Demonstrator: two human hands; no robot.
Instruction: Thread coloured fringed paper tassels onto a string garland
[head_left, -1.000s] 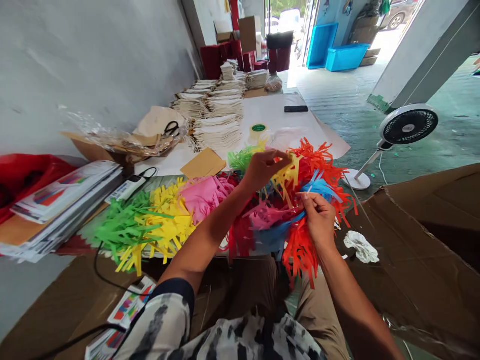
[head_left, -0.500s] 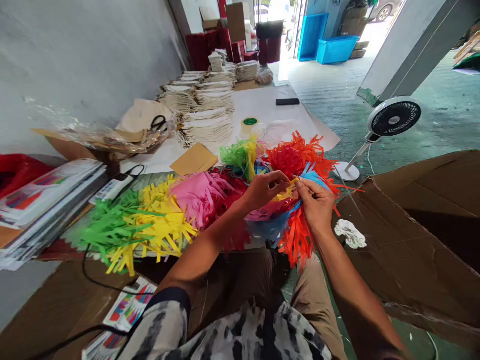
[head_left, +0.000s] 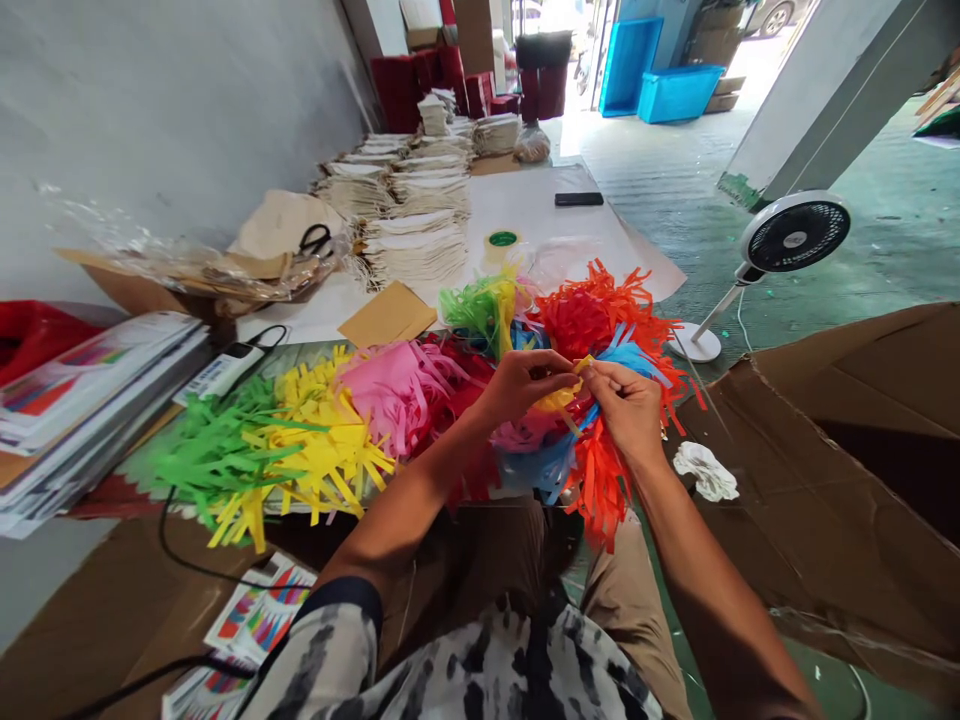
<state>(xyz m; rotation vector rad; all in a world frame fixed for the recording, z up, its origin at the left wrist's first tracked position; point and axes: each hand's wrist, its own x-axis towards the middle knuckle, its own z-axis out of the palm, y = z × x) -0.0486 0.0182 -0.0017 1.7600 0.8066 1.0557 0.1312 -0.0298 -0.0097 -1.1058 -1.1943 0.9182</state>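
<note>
Above the near edge of the table, my left hand (head_left: 525,385) and my right hand (head_left: 626,405) meet with fingers pinched. Between the fingertips is a small piece of yellow tissue paper (head_left: 584,364); its far end is hidden by the fingers. Beneath them lies a heap of fringed paper: red-orange fringe (head_left: 600,490), light blue fringe (head_left: 544,465) and dark red fringe. To the left spread pink fringed paper (head_left: 386,380), yellow fringed paper (head_left: 330,430) and green fringed paper (head_left: 225,435). A light green bunch (head_left: 469,310) sits just beyond my left hand.
Stacks of white strung bundles (head_left: 416,245) stand along the wall. A tape roll (head_left: 501,243), a black phone (head_left: 578,199) and scissors (head_left: 315,240) lie farther back. Right of the table are a white fan (head_left: 795,235), a large cardboard box (head_left: 825,470) and a crumpled tissue (head_left: 706,471).
Both hands stay together over the heap with small finger movements. The yellow piece shows a little more at the right fingertips. The view has shifted slightly.
</note>
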